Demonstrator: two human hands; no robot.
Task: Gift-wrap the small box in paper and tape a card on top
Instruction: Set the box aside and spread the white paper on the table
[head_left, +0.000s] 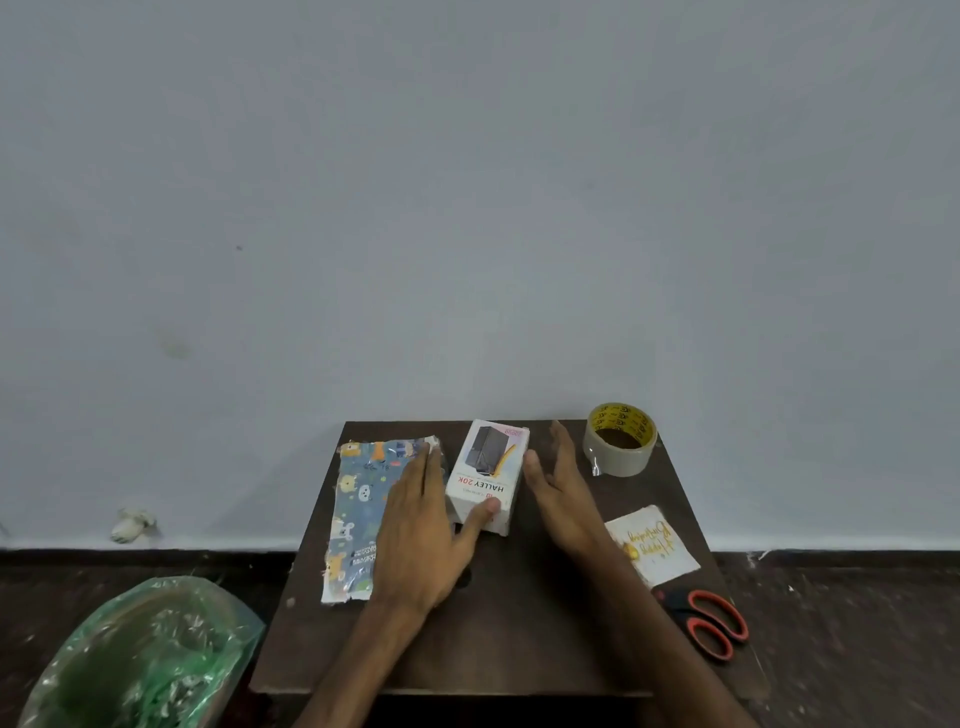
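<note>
Both arms in shot: a bare left forearm (353, 660) and a bare right forearm (670, 639), uncovered right to the frame edge, ending in a bare left hand (415, 525) and a bare right hand (561, 483).

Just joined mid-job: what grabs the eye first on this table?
The white box sits mid-table between the left hand, flat on the cartoon-print wrapping paper with its thumb on the box, and the open right hand. Right of them lie a tape roll, a birthday card and orange-handled scissors.
</note>
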